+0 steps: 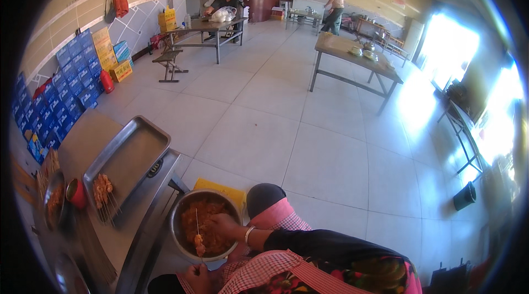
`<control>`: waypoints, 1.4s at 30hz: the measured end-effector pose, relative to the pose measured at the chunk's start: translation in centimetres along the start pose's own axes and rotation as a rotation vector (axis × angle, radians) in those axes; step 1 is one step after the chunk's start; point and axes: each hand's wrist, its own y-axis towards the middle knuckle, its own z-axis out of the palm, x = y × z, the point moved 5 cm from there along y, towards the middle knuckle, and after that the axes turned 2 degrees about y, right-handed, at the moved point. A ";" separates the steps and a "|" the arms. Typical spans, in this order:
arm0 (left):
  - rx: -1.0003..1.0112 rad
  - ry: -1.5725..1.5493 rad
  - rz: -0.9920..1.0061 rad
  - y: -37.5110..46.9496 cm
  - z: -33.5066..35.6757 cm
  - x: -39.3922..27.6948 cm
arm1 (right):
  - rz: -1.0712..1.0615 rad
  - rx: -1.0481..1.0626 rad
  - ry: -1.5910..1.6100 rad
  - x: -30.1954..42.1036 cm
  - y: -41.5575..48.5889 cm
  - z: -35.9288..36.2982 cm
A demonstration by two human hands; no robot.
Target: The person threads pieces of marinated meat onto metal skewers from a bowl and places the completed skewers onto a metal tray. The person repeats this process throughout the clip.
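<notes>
A metal bowl [177, 238] of red-orange marinated meat pieces stands low before me, at the table's corner. My right hand [222, 226], with a pale bracelet at the wrist, reaches into it; its fingertips are partly hidden among the meat. At the bottom of the view my left hand [198, 279] grips the lower end of a thin skewer [197, 224], whose bare point rises over the bowl. Several meat pieces [199, 245] are threaded on it. To the left, a metal tray [136, 145] holds a small pile of meat skewers [103, 190], their bare ends over its near edge.
The metal table [134, 228] at left bears a second bowl [61, 207], a red cup [77, 194] and bundled bare skewers [93, 248]. A yellow box [221, 188] stands behind the bowl. Farther off, one person [229, 3] sits at a table and another person [334, 5] stands.
</notes>
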 end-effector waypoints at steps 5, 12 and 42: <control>0.010 -0.204 -0.243 -2.6 -4.4 -4.6 | 0.202 0.011 0.231 -1.0 1.0 -0.7; -0.492 -0.406 0.156 1.9 -6.5 -5.5 | 0.186 0.114 0.623 5.2 5.5 -5.4; -0.235 -0.663 -0.238 -2.4 -0.9 -1.5 | 0.638 0.180 0.956 0.5 1.1 -0.6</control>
